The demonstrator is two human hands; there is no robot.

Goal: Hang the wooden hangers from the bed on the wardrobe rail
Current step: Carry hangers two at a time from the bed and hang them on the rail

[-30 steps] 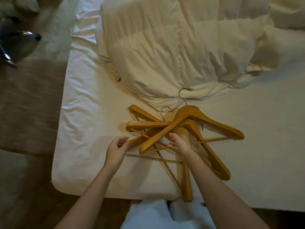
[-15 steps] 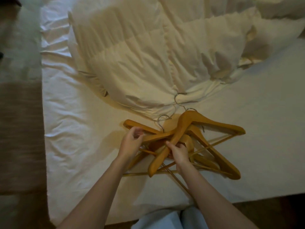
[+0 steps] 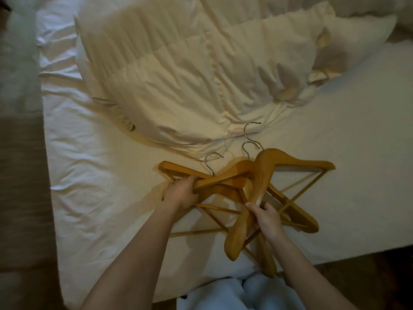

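Observation:
A tangled pile of several wooden hangers with metal hooks lies on the white bed sheet, near the bed's front edge. My left hand is closed around the left arm of one hanger in the pile. My right hand grips the lower arm of the top hanger, which slants down toward me. The hooks point away from me toward the duvet. No wardrobe rail is in view.
A rumpled cream duvet covers the far part of the bed, just behind the hooks. The bed's left edge meets a brown and grey floor. My light blue trousers show at the bottom, against the bed's front edge.
My left hand has moved from beside the pile onto a hanger arm and closed on it. My right hand has shifted down the top hanger and grips it. The pile has bunched together.

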